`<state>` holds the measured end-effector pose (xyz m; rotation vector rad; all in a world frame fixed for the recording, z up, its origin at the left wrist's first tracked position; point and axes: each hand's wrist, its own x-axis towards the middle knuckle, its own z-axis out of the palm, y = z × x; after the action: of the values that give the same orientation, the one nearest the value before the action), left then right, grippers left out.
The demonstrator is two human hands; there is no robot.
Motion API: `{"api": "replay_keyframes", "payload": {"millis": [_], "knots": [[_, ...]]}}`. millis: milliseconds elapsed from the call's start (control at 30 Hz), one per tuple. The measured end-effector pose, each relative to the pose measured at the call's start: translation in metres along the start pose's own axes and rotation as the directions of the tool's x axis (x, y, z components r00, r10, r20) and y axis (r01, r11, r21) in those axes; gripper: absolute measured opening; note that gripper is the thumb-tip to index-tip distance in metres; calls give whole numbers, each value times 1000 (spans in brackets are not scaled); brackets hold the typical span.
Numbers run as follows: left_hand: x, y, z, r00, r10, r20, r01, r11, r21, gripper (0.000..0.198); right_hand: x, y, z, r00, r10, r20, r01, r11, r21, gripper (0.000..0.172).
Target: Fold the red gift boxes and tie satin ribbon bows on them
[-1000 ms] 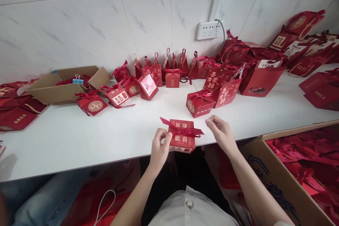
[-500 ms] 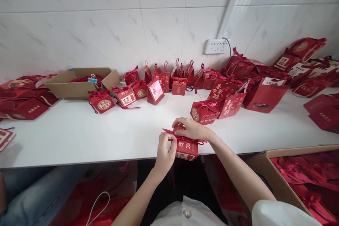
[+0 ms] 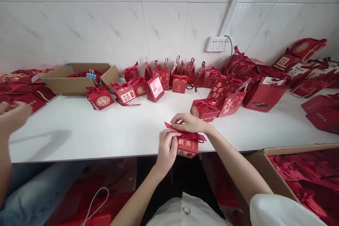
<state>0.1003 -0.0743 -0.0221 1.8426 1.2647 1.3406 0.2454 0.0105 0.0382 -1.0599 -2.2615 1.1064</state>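
A small red gift box (image 3: pixel 186 146) with gold characters sits at the near edge of the white table (image 3: pixel 106 130). A dark red ribbon (image 3: pixel 194 136) runs across its top, tails sticking out left and right. My left hand (image 3: pixel 166 148) is closed, pinching the ribbon at the box's left top corner. My right hand (image 3: pixel 188 122) reaches over the box from the right, fingers curled and pinching the ribbon near the middle.
Several red gift boxes and bags line the wall, one with a bow (image 3: pixel 204 108) just behind my hands. A cardboard box (image 3: pixel 76 79) stands at back left. A carton of red ribbons (image 3: pixel 304 173) is at lower right. Another person's hand (image 3: pixel 13 116) shows at far left.
My right hand came from the right of the box onto its top and took hold of the ribbon. Another person's hand has entered at the far left.
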Motion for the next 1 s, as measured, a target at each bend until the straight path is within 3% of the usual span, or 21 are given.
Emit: {"api": "replay_keyframes", "payload": {"millis": [67,167,267,333,467,567,633,733,800,867,933,1000], "knots": [[-1,0,0,1000,18,-13,-17,999,36,25,-4,1,-2,993,66,-101,-61,997,55,13],[0,0,-2,995,94,-12,-91,985,145,30,-11,2,-3,940,222,-260,-203,974,97,12],[3,-1,-4,980,190,50,-197,953,232,36,-13,6,-3,887,340,-311,-319,940,118,14],[7,-1,-5,967,230,113,-252,935,248,39,-14,8,-2,876,363,-317,-342,932,122,14],[11,0,-8,952,223,208,-272,931,244,41,-34,18,-2,867,302,-396,-266,953,146,13],[11,0,-9,954,209,216,-258,937,237,40,-64,28,4,750,381,-540,-278,923,265,24],[11,-1,-9,954,211,211,-259,937,234,41,-81,35,14,719,512,-470,-322,845,428,33],[13,-2,-8,950,231,209,-281,926,253,41,-91,40,29,804,561,-197,-279,649,708,41],[14,-3,-9,945,246,214,-299,916,267,42,-89,41,33,828,530,-183,-190,572,798,40],[14,-3,-9,940,261,219,-315,910,270,42,-82,40,29,793,534,-294,-129,619,775,40],[14,-4,-10,937,269,225,-325,908,266,43,-72,36,17,761,513,-396,-146,731,667,37],[13,-4,-10,935,268,232,-326,907,265,43,-60,31,0,775,454,-440,-181,826,534,32]]}}
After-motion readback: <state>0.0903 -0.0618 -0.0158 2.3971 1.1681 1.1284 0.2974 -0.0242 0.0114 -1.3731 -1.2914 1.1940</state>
